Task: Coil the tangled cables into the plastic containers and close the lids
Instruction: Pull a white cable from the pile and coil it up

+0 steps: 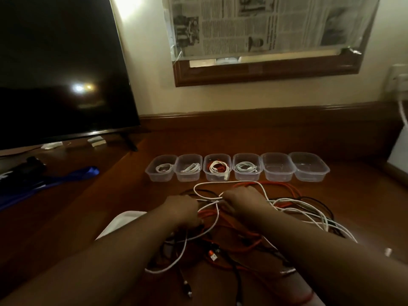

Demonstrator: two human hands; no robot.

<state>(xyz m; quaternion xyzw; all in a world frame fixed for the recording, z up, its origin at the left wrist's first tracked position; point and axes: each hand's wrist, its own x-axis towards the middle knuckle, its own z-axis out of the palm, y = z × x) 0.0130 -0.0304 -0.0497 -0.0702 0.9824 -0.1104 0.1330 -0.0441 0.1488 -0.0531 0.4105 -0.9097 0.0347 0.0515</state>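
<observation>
A tangle of white, orange and black cables [254, 228] lies on the wooden desk in front of me. My left hand [183, 208] and my right hand [240, 202] both sit in the tangle, fingers curled, each gripping a white cable [217, 208] that loops between them. Behind the tangle stands a row of several clear plastic containers without lids. The leftmost [160, 168] and the three after it hold coiled cables. The two at the right [309, 166] look empty.
A black TV [61, 69] stands at the back left, with a blue strap [66, 176] and a dark object on the desk below it. White lids [119, 221] lie under my left forearm. A newspaper-covered frame hangs on the wall.
</observation>
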